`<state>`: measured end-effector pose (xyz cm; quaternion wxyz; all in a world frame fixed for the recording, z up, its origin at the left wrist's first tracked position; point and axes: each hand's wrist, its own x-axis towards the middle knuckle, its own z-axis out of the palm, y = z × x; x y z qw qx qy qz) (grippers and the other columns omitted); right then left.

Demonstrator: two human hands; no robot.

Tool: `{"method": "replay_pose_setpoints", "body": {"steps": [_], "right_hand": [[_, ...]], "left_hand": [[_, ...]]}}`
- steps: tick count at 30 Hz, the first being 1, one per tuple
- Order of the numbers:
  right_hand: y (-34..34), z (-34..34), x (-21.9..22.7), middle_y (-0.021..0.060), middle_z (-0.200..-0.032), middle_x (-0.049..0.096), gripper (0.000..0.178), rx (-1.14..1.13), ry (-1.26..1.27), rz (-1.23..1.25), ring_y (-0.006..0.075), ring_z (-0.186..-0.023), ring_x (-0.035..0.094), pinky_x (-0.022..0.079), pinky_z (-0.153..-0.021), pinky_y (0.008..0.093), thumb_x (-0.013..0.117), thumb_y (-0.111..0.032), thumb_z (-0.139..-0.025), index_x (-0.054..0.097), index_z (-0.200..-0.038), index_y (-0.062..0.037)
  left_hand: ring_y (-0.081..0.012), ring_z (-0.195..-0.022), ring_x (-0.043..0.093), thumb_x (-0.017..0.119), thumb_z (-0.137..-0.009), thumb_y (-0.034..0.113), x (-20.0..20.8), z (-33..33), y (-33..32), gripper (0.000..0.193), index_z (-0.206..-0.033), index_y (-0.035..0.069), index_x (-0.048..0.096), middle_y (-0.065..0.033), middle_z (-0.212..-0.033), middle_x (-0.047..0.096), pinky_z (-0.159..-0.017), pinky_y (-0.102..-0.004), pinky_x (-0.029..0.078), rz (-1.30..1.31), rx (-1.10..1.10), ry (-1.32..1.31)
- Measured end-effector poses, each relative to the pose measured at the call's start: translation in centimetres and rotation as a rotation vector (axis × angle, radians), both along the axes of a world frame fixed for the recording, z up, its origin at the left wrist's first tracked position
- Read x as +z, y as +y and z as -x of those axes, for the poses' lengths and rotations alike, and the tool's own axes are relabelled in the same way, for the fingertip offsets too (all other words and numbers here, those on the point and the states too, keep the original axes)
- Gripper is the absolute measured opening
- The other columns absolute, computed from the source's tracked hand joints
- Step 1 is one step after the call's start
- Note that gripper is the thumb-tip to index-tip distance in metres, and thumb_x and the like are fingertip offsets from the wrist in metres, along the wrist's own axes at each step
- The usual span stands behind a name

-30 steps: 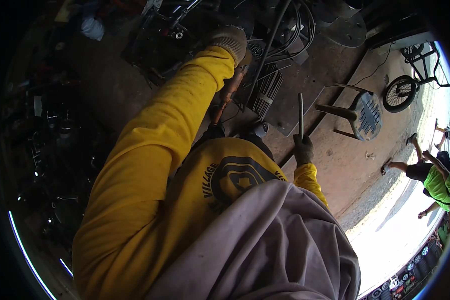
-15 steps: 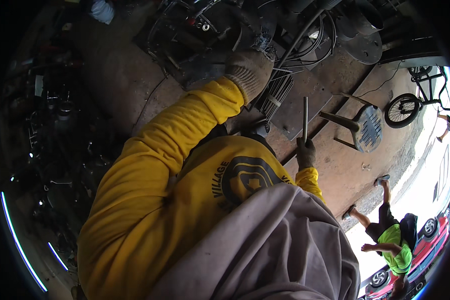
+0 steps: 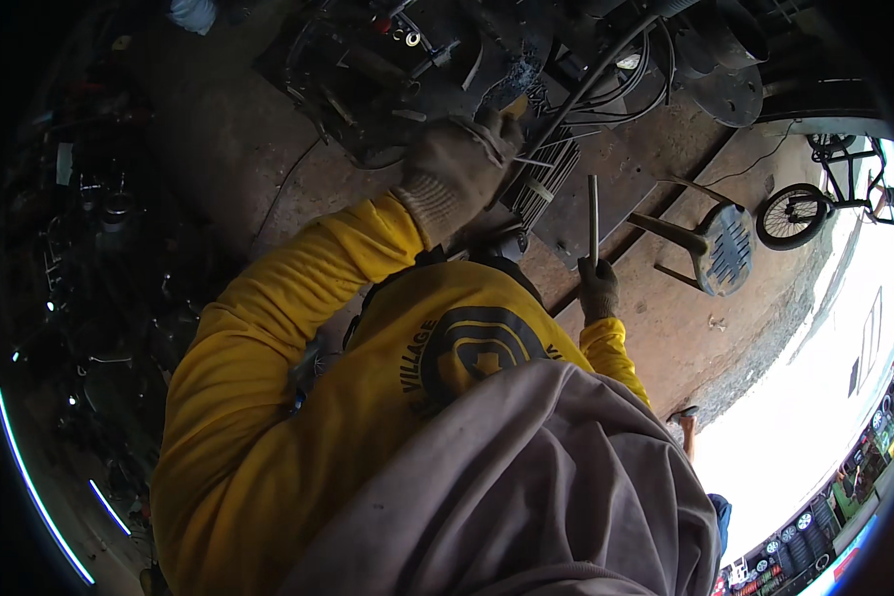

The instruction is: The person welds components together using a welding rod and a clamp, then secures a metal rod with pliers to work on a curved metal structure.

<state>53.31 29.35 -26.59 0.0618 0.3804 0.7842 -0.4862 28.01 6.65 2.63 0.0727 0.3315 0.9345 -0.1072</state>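
Observation:
My left hand (image 3: pixel 457 162), in a grey-brown knitted glove, reaches in front of a dark pile of metal parts. Its fingers are curled together, and what they hold is hidden from me. Just beyond the fingertips shows a small tan-yellow piece (image 3: pixel 516 105), and a thin pale rod (image 3: pixel 536 162) runs out beside the hand. On the right, my right hand (image 3: pixel 598 290), in a dark glove, is wrapped round the lower end of a straight metal rod (image 3: pixel 593 214), which stands out away from me. A bundle of thin metal rods (image 3: pixel 546 184) lies between the two hands.
Looped cables (image 3: pixel 646 84) and a round metal plate (image 3: pixel 730 94) are at the far right. A stool (image 3: pixel 727 250) and a bicycle (image 3: pixel 795 217) stand to the right, near the bright opening. Dark machinery parts (image 3: pixel 114 209) crowd the left side.
My left hand has drawn back toward me and to the left, turning so more of the glove shows. The right hand still grips the metal rod. A passer-by outside has mostly gone from sight.

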Motion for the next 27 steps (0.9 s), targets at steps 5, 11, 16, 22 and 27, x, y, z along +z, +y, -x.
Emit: {"method": "replay_pose_setpoints", "body": {"steps": [5,11,16,22,27], "right_hand": [[-1.7,0.1,0.6,0.0106,-0.076,0.065,0.038,-0.03,0.052,-0.036,0.0192,-0.064,0.062,0.048,-0.06,0.0369,0.067,-0.038,-0.093,0.068,-0.107,-0.0019],[-4.6,1.9,8.6,0.0023,-0.081,0.059,0.033,-0.379,0.199,0.608,0.0113,-0.054,0.055,0.052,-0.049,0.0287,0.059,-0.024,-0.101,0.057,-0.127,-0.0029],[-6.1,7.6,16.5,0.0079,-0.088,0.064,0.035,-0.343,0.347,0.75,0.0172,-0.072,0.066,0.059,-0.069,0.0318,0.058,-0.023,-0.101,0.055,-0.126,0.0026],[-7.6,15.6,18.9,0.0115,-0.096,0.069,0.032,-0.325,0.484,0.717,0.0196,-0.079,0.07,0.059,-0.072,0.0323,0.059,-0.021,-0.101,0.057,-0.122,0.0034],[-8.8,18.2,19.5,0.0114,-0.096,0.07,0.025,-0.345,0.486,0.676,0.018,-0.077,0.07,0.06,-0.07,0.0309,0.059,-0.016,-0.1,0.061,-0.116,0.003]], "left_hand": [[-0.0264,-0.106,0.066,0.055,-0.095,0.023,-2.7,1.2,3.3,0.026,-0.12,0.019,0.064,-0.0053,-0.111,0.063,-0.091,-0.041,0.055,-0.197,-0.656,-0.119],[-0.0222,-0.114,0.062,0.052,-0.098,0.028,-4.5,5.9,4.5,0.03,-0.124,0.026,0.067,-0.002,-0.115,0.066,-0.102,-0.0414,0.049,-0.071,-0.702,0.06],[-0.0214,-0.118,0.058,0.054,-0.098,0.025,-7.4,7.6,2.4,0.027,-0.12,0.026,0.07,0.0,-0.12,0.064,-0.108,-0.0389,0.044,-0.209,-0.664,0.008],[-0.0219,-0.134,0.048,0.066,-0.088,0.022,-9.4,8.9,2.8,0.04,-0.127,0.031,0.066,0.0023,-0.133,0.06,-0.119,-0.0407,0.034,-0.173,-0.567,-0.095],[-0.0234,-0.128,0.053,0.063,-0.088,0.018,-9.7,8.9,1.7,0.026,-0.112,0.023,0.074,0.0014,-0.124,0.065,-0.117,-0.0411,0.036,-0.468,-0.534,-0.073]]}}
